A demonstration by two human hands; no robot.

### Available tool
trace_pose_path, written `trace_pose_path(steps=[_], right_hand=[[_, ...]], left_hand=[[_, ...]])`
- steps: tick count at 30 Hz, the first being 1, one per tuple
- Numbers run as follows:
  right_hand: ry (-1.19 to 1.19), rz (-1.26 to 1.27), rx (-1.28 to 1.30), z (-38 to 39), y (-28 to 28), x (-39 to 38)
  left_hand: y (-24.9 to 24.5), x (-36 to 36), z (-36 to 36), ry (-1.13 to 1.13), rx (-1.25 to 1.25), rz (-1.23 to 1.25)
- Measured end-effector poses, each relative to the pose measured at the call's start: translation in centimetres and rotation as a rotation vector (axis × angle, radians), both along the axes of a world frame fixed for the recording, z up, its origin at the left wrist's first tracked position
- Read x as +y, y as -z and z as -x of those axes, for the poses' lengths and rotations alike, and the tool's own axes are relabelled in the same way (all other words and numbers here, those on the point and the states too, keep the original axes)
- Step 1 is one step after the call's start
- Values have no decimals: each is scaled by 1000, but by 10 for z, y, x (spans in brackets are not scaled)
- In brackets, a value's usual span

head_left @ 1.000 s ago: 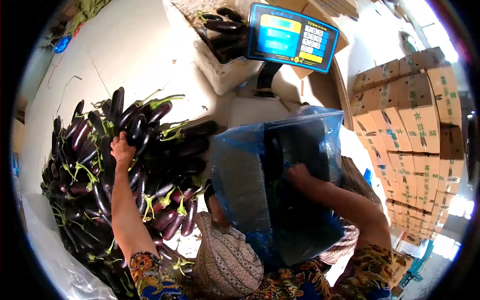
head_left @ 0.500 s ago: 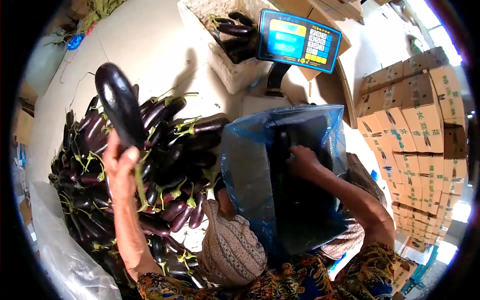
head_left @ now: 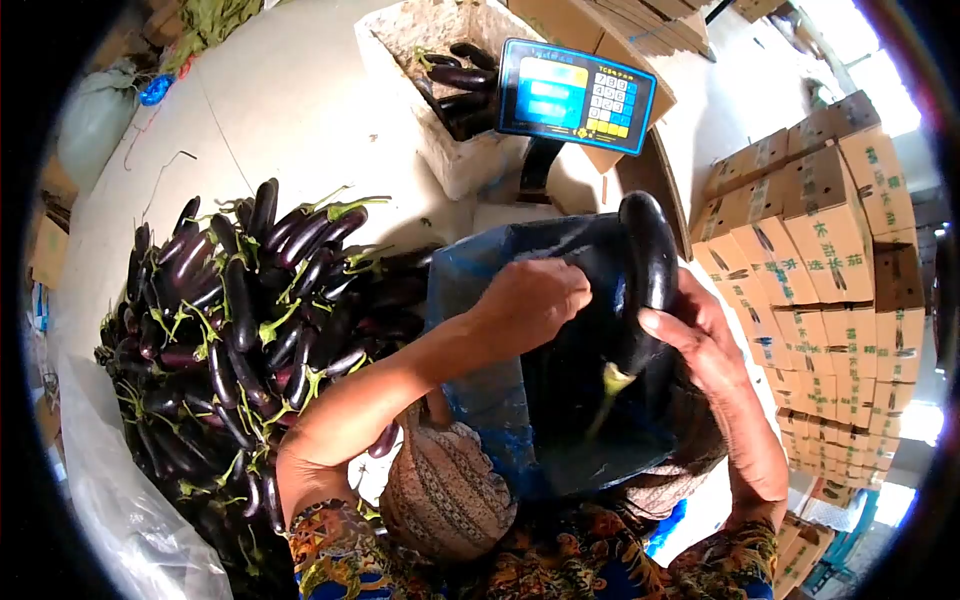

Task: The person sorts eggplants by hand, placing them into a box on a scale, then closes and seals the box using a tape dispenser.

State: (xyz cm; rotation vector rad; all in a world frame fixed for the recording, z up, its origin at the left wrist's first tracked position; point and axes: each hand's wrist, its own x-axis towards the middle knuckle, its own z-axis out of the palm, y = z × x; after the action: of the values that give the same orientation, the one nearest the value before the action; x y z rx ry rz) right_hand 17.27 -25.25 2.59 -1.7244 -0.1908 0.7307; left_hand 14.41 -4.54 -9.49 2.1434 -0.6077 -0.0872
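My right hand (head_left: 705, 340) grips a long dark purple eggplant (head_left: 645, 265) and holds it upright, green stem down, over the open blue plastic bag (head_left: 480, 300). The bag lines a dark container in front of me. My left hand (head_left: 530, 300) hovers over the bag's opening just left of the eggplant with its fingers curled; I cannot tell whether it grips anything. A big pile of eggplants (head_left: 230, 330) with green stems lies on the floor to my left.
A digital scale display (head_left: 573, 95) stands behind the bag. A white foam box (head_left: 450, 160) with a few eggplants sits beyond it. Stacked cardboard cartons (head_left: 830, 250) fill the right side. Clear plastic sheeting (head_left: 130, 520) lies at lower left.
My left hand picked an eggplant from the pile, lifted it and swung it right to the bag. The eggplant now sits in my right hand, which came up out of the bag.
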Motion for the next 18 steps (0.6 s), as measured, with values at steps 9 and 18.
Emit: trace_pose_path(steps=[9,18], right_hand=[[-285,626,-217,-27,50,-5],[-578,1170,-548,-27,157,10]], left_hand=[[89,-100,-5,358,-23,-685],[127,-108,-15,380,20,-868]])
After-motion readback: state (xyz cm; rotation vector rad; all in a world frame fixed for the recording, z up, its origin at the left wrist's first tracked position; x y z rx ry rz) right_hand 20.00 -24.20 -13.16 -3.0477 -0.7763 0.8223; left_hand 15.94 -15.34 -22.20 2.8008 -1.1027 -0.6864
